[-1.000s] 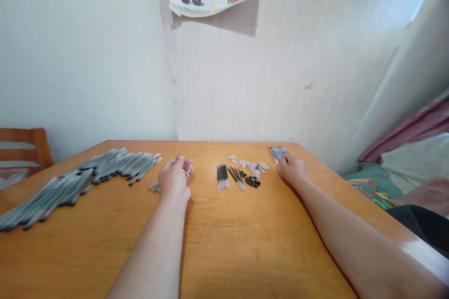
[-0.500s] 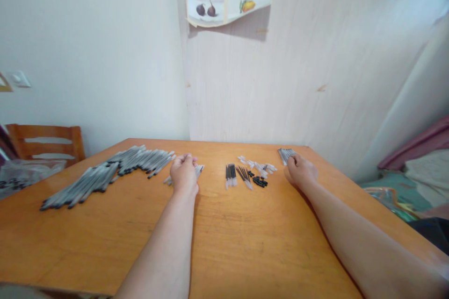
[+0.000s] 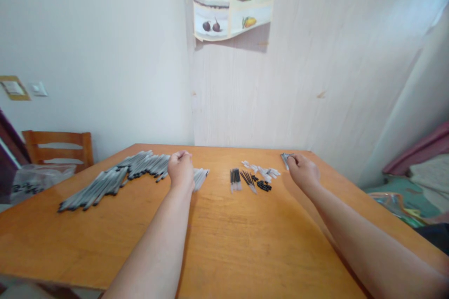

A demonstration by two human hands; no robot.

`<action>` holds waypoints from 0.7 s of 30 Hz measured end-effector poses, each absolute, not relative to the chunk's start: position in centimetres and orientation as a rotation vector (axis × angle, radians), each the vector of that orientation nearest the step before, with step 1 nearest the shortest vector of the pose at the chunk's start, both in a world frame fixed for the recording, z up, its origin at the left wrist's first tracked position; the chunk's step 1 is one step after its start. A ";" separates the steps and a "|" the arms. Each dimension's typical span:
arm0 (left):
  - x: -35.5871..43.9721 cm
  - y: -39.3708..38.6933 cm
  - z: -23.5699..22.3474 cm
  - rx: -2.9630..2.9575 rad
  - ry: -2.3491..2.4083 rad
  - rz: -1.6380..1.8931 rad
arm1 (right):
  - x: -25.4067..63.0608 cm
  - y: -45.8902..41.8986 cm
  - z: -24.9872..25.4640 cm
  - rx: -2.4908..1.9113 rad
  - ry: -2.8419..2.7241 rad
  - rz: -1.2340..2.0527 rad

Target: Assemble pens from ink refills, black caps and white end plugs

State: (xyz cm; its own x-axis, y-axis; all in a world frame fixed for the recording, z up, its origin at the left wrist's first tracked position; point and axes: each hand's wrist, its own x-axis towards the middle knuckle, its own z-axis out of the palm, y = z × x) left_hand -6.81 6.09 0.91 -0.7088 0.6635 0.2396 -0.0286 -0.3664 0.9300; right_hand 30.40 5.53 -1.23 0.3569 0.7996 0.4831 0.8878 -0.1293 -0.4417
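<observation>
My left hand (image 3: pixel 180 169) rests on the wooden table (image 3: pixel 224 238) with its fingers curled over a small bunch of grey pens (image 3: pixel 200 178), just right of a long spread of grey pens (image 3: pixel 112 178). My right hand (image 3: pixel 302 171) lies at the far right, fingers closed on a bundle of grey pen barrels (image 3: pixel 285 157). Between the hands lie black ink refills (image 3: pixel 235 178), clear pen tips (image 3: pixel 261 170) and small black caps (image 3: pixel 264 186).
A wooden chair (image 3: pixel 58 145) stands left of the table with a clear plastic bag (image 3: pixel 33 179) beside it. A fruit poster (image 3: pixel 232 3) hangs on the wall behind. Cloth and bedding (image 3: pixel 421 168) lie to the right.
The view has tilted upward and shifted left, showing more wall and the chair. My left hand has slid slightly left toward the pen spread; my right hand stays on the barrels.
</observation>
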 end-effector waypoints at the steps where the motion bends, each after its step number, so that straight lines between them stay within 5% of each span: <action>1: -7.5 6.3 0.6 0.932 1.476 2.132 | 30.0 5.2 -1.0 -1.904 -1.454 -0.138; 5: -9.8 6.1 -0.7 1.344 1.830 2.006 | 28.0 4.0 -0.1 -1.692 -1.439 -0.007; 14: -8.9 3.1 -0.8 2.086 2.290 1.057 | 20.5 1.1 0.6 -1.409 -1.429 0.241; 21: -11.0 4.0 -1.7 1.918 2.330 1.005 | 20.1 0.2 -3.4 -1.575 -1.655 0.092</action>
State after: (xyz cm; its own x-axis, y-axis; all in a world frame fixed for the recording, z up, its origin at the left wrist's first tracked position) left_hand -10.98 3.97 -1.69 -0.2722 0.8707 0.4097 0.8954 0.0733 0.4392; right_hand 20.10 0.23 -3.44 0.1292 0.8560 0.5005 0.7953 0.2120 -0.5679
